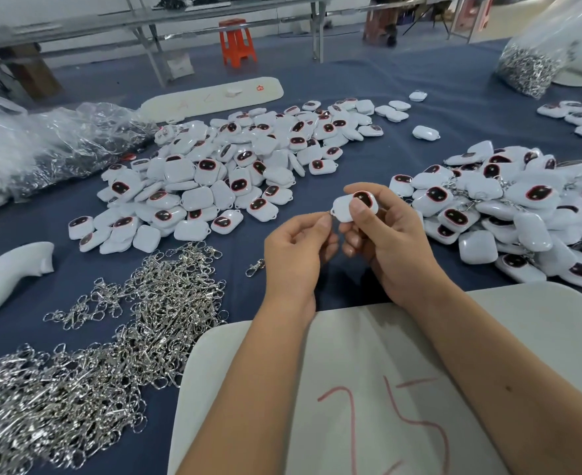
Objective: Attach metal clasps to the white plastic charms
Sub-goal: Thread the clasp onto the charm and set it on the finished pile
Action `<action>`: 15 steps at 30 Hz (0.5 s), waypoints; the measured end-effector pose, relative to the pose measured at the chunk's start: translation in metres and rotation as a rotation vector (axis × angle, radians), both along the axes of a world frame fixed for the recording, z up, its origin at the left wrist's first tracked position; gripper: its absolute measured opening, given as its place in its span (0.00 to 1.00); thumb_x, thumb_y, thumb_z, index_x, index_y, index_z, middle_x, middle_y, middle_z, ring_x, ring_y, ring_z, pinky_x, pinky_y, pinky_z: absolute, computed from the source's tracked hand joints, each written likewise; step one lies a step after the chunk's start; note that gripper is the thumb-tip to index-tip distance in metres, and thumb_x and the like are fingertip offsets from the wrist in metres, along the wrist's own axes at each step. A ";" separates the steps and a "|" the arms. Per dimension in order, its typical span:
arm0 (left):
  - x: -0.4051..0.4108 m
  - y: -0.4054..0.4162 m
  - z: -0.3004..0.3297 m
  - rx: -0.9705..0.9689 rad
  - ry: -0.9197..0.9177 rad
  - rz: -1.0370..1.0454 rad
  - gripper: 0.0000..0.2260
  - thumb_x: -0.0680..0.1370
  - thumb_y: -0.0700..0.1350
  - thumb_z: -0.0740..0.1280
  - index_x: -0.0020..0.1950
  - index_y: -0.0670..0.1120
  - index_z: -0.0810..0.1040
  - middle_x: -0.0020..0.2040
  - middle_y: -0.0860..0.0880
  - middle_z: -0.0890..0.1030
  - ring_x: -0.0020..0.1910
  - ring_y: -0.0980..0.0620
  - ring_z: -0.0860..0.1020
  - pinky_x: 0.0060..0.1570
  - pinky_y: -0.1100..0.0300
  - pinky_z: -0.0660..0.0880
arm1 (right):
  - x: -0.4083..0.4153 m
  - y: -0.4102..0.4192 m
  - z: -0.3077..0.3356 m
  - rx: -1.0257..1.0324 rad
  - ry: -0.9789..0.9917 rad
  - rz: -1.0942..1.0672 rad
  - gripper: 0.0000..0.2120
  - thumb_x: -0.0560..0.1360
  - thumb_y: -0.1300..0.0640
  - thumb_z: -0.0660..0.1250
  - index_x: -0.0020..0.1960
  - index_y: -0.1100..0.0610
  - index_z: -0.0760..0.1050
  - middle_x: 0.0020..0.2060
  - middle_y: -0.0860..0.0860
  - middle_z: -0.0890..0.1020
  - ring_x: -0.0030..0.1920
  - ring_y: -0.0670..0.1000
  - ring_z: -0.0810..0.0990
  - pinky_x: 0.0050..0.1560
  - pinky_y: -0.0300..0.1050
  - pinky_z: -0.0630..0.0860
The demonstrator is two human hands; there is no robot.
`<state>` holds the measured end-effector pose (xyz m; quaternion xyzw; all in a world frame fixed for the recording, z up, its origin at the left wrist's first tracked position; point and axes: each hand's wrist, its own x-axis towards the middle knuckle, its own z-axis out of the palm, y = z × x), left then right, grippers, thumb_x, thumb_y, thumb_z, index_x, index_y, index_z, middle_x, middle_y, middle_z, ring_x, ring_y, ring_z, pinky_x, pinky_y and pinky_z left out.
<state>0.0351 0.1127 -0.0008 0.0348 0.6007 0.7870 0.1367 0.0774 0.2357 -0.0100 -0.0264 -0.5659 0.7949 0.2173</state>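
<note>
head view: right hand (390, 241) fingers clamp charm (354, 206), loop pointing left toward left hand (296, 250).

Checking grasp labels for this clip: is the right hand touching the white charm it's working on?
Touching. The head view shows the right hand gripping the white charm, thumb pressed on its front face, fingers curled behind.

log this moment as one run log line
step: clasp onto charm | right hand: holds white charm | left hand: pinches metal clasp at charm's loop | loose clasps: left pile
</note>
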 end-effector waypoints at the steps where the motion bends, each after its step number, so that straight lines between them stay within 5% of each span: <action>1: 0.001 0.001 0.000 0.037 -0.046 -0.019 0.07 0.82 0.37 0.67 0.54 0.35 0.83 0.43 0.41 0.83 0.41 0.49 0.79 0.41 0.62 0.78 | 0.000 0.000 0.000 -0.004 0.007 0.004 0.10 0.83 0.60 0.67 0.63 0.61 0.76 0.36 0.56 0.79 0.33 0.52 0.74 0.36 0.45 0.75; 5: 0.001 0.003 0.000 0.007 -0.007 -0.014 0.08 0.83 0.37 0.65 0.53 0.33 0.81 0.42 0.41 0.82 0.42 0.47 0.77 0.41 0.59 0.73 | 0.001 -0.002 0.002 -0.023 0.012 0.016 0.11 0.82 0.60 0.67 0.63 0.62 0.76 0.35 0.56 0.79 0.32 0.51 0.75 0.36 0.44 0.76; 10: 0.000 -0.003 0.003 -0.539 0.572 0.133 0.06 0.80 0.39 0.69 0.44 0.45 0.82 0.36 0.54 0.81 0.37 0.57 0.77 0.42 0.64 0.72 | 0.001 0.001 0.001 -0.053 -0.032 -0.013 0.08 0.83 0.59 0.68 0.60 0.60 0.78 0.34 0.55 0.80 0.31 0.50 0.73 0.32 0.43 0.75; 15: 0.002 -0.005 0.004 -0.834 0.895 0.161 0.04 0.80 0.38 0.67 0.45 0.43 0.80 0.43 0.48 0.80 0.41 0.47 0.76 0.42 0.57 0.67 | 0.001 0.000 -0.001 0.007 -0.058 -0.038 0.05 0.83 0.57 0.69 0.56 0.57 0.80 0.34 0.55 0.79 0.29 0.50 0.72 0.31 0.43 0.75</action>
